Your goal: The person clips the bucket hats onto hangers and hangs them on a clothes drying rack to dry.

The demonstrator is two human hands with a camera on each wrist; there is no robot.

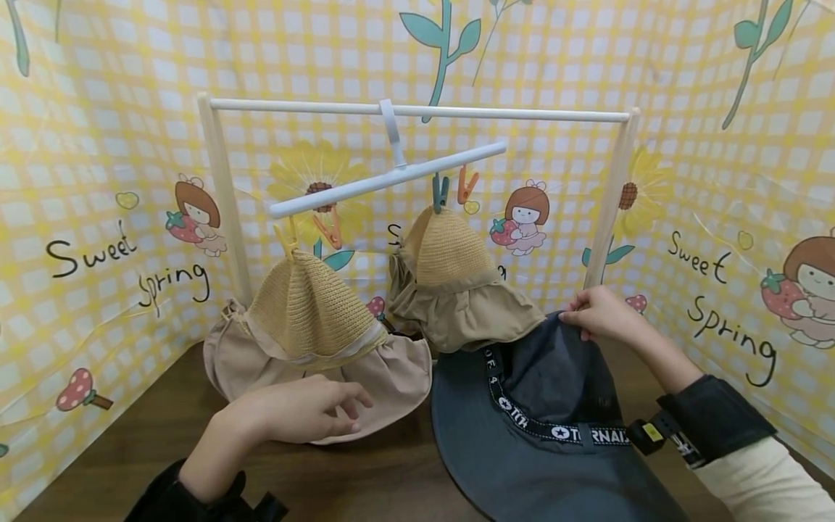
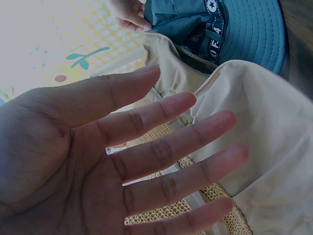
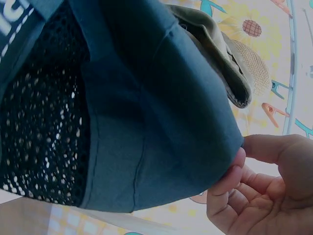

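Note:
My right hand pinches the crown of a dark grey-blue sun hat with a black lettered band and a wide brim. In the right wrist view, thumb and fingertips grip the hat's cloth near its top, and a mesh panel shows. With fingers spread and nothing held, my left hand hovers before a straw hat with a pinkish-beige brim. That hat hangs from a yellow clip at the hanger's lower left end. A second straw hat with a khaki brim hangs from a dark green clip.
The white hanger tilts, left end low, from the rod of a wooden rack. Two orange clips, one on the left and one on the right, hang from it without hats. Yellow checked cloth surrounds the brown table.

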